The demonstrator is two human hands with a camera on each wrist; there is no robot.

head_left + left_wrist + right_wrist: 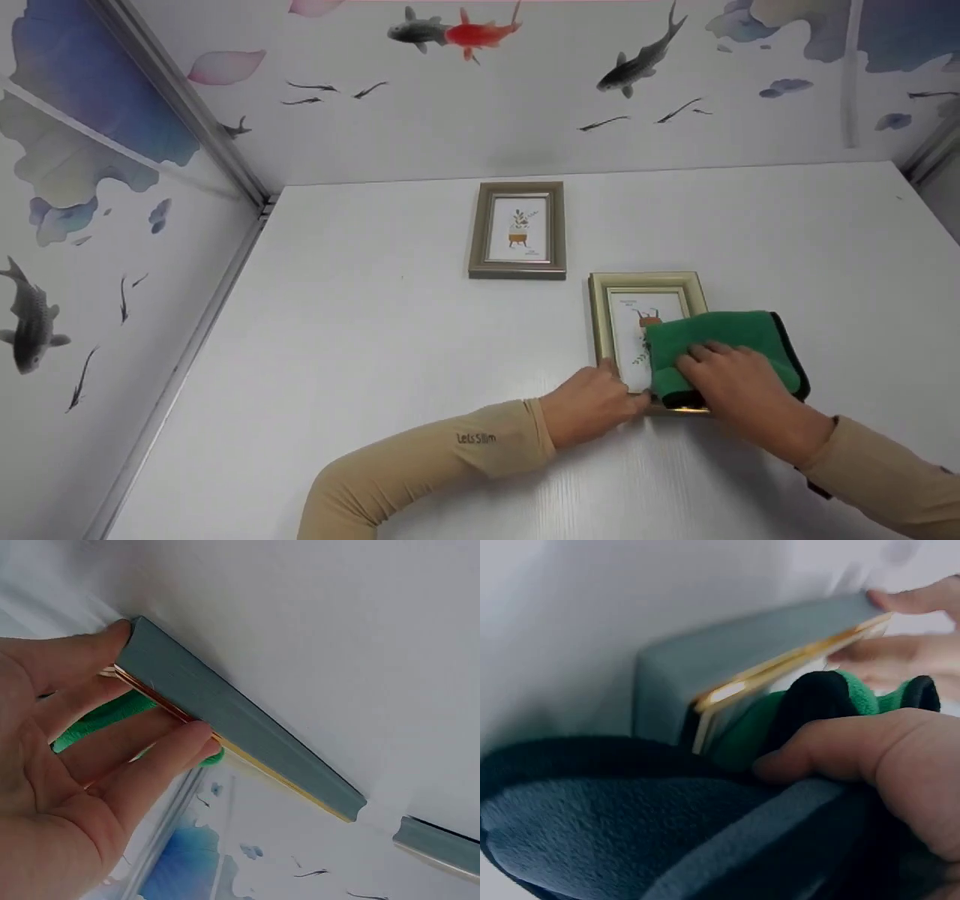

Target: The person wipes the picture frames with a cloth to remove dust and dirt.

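My sleeves (427, 457) are tan, the left one lettered in black, and my cloth (727, 331) is green edged in black, with a dark slate-blue side. I see a pale gold frame (645, 280) with grey-blue outer sides round a white print (626, 337) of an orange-brown pot (650, 319) and green leaves (640, 360), and a bronze-brown frame (521, 189) round a second white print (501, 225). The panels (487, 112) are white, patterned with grey fish (637, 69), a red fish (480, 35), pink petals (226, 67) and blue-violet blots (105, 75).

Panelled booth (360, 142) — fish-printed walls (547, 112), metal corner post (184, 97)
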